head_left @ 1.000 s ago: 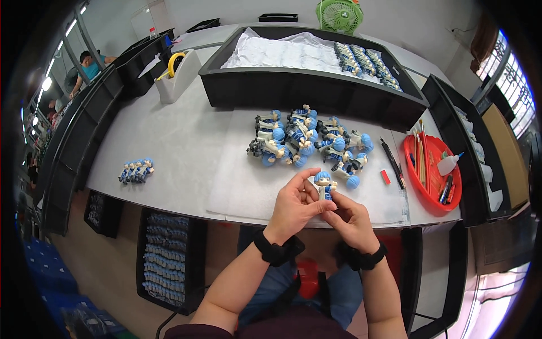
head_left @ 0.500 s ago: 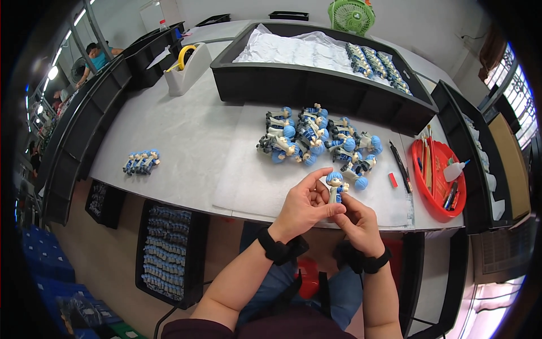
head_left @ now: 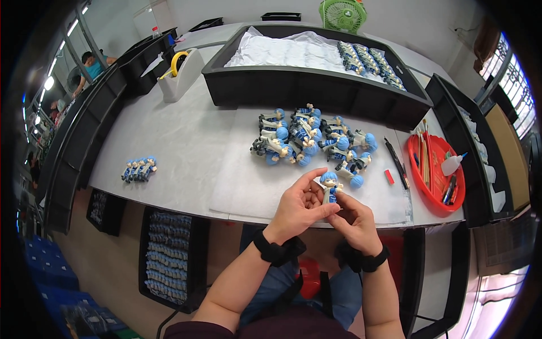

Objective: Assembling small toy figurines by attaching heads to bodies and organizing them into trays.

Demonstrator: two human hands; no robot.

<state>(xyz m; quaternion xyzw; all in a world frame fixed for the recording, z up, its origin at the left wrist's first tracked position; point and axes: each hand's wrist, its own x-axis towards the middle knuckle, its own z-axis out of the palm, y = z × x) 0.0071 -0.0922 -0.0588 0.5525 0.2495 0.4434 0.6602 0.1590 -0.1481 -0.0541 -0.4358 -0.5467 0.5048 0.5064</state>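
Surface (head_left: 186, 141), grey, carries one long black tray (head_left: 316, 85) at twelve o'clock, lined with white sheet, two rows of figures at its right end. At three o'clock, one red round dish (head_left: 437, 198) holds brushes and a white bottle. Roughly a dozen blue-haired figures (head_left: 307, 138) lie heaped at centre; about four more (head_left: 138, 168) at nine o'clock. Your left hand (head_left: 296, 206) and right hand (head_left: 353, 220) both pinch one blue-haired figure (head_left: 329, 186) at the near edge.
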